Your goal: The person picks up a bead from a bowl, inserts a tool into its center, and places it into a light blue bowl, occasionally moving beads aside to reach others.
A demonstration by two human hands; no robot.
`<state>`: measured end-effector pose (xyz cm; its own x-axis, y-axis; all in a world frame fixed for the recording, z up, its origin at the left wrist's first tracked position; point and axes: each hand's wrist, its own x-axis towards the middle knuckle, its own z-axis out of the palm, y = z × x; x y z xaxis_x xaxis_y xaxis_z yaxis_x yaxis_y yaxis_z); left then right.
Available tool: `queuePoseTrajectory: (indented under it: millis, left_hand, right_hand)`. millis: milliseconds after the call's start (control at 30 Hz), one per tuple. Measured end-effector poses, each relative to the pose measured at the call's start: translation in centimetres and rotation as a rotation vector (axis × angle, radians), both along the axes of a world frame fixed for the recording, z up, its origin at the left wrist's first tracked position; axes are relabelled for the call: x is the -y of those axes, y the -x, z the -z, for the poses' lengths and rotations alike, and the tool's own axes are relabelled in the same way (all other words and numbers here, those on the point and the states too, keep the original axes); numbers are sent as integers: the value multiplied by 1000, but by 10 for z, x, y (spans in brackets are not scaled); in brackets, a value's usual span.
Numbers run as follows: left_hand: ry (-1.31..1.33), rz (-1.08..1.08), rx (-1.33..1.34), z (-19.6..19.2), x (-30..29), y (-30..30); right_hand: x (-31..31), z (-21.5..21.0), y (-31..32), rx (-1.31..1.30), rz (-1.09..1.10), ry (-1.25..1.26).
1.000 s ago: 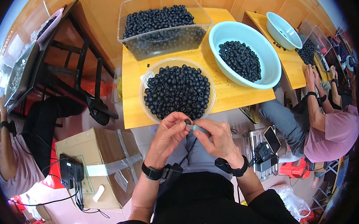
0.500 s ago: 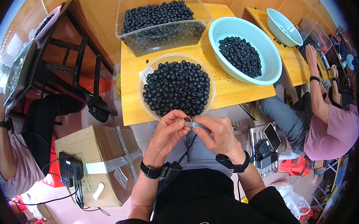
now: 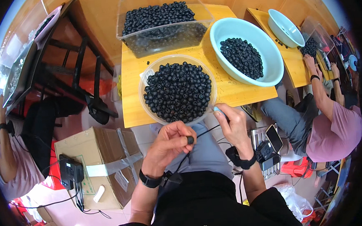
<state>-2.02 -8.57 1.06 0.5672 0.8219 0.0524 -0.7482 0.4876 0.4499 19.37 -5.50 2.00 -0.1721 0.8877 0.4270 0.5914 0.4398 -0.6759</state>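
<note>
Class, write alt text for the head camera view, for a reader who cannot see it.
A seated person's left hand pinches a dark bead on a thin black cord, which the right hand also holds. Ahead, a wooden table carries a clear round bowl, a clear tub and a blue basin, all holding dark beads.

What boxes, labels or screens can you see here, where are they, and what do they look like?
Cardboard box: floor at the person's left, brown, banded with pale tape.
Label: on the box's side, small pale rectangle.
Phone: lower right beside the seated co-worker, dark rectangular screen.
</note>
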Motion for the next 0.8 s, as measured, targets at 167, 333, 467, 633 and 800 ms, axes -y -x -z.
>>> queuePoseTrajectory:
  millis: [167, 333, 467, 633, 800]
  left_hand:
    - [160, -138, -23, 17, -4, -4]
    - [218, -144, -19, 17, -2, -6]
    - [231, -144, -3, 17, -2, -6]
    - [231, -139, -17, 18, -2, -4]
    - [201, -107, -29, 23, -2, -1]
  right_hand:
    - [13, -18, 8, -31, -105, 112]
    - [24, -22, 19, -43, -240, 156]
    - [25, -24, 20, 7, -305, 96]
    - [23, -26, 21, 25, -300, 117]
    - [21, -22, 20, -4, -262, 131]
